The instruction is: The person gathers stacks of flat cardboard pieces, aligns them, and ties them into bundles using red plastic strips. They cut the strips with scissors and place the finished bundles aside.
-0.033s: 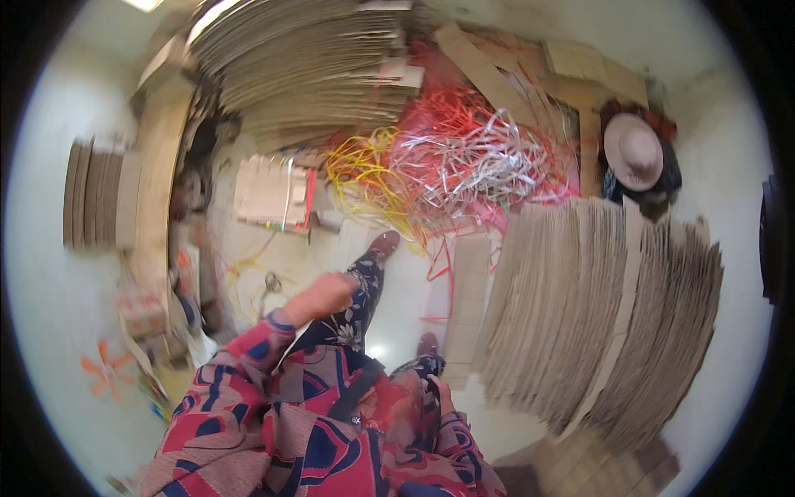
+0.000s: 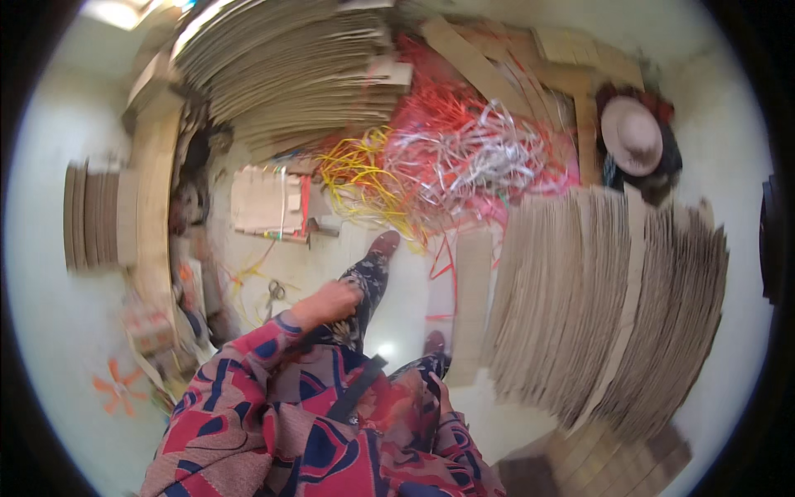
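My left hand is closed, its fingers curled down by my left knee in dark floral trousers. Whatever it may hold is hidden by the fingers. Low beside my right thigh is my right hand, mostly covered by the thigh and sleeve, so its fingers do not show clearly. Nearest the left hand on the pale floor lies a pair of scissors. Beyond the scissors rests a strapped bundle of flat cardboard pieces with a red edge.
A tangled heap of red, white and yellow strapping spreads ahead. Flat cardboard stacks stand at the far left and along the right. A wide-brimmed hat sits at the far right. A long wooden board runs along the left.
My closed left hand has moved slightly right and down by the knee. The whole view has shifted a little.
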`<state>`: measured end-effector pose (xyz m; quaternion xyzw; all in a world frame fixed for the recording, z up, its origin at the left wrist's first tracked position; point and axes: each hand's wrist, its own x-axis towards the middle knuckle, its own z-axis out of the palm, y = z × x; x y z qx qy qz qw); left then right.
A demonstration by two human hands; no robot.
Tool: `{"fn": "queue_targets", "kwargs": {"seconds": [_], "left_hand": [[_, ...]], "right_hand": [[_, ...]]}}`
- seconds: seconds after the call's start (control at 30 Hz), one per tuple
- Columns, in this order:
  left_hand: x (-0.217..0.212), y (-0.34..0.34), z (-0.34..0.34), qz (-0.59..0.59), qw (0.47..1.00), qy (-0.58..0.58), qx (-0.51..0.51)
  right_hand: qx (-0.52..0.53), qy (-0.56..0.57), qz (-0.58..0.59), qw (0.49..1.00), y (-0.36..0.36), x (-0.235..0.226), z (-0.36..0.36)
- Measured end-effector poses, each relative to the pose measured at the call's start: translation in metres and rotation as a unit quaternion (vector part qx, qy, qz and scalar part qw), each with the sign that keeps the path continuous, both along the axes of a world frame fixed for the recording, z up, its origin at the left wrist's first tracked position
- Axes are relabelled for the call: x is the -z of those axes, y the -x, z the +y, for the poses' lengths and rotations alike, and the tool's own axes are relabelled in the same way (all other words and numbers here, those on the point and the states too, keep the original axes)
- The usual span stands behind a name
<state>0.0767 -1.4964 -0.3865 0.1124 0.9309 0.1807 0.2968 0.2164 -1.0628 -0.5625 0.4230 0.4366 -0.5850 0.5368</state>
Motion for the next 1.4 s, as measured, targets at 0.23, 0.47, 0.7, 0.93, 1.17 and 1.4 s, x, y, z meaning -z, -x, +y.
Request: {"fn": "queue_targets", "kwargs": {"seconds": [0.23,0.47,0.7,0.93,1.17,1.4], "left_hand": [[0.041,0.057,-0.047,-0.089,0.930,-0.056,0.354],[0.011,0.141,-0.035,-0.160,0.889,-0.057,0.425],[0.101,0.181,0.005,-0.176,0.809,-0.152,0.540],[0.187,0.202,0.032,-0.347,0.690,-0.200,0.602],[0.324,0.149,0.133,-0.066,0.569,-0.173,0.801],[0.451,0.049,0.292,0.247,0.533,0.001,0.809]], "right_hand": [[-0.225,-0.218,0.147,0.938,-0.021,-0.089,-0.167],[-0.096,-0.320,0.172,0.927,-0.046,-0.070,-0.315],[0.127,-0.422,0.231,0.867,-0.069,-0.048,-0.339],[-0.005,-0.342,0.410,0.845,-0.107,-0.038,-0.339],[0.068,-0.233,0.533,0.811,-0.119,-0.017,-0.328],[0.031,-0.366,0.472,0.801,-0.103,-0.031,-0.348]]}}
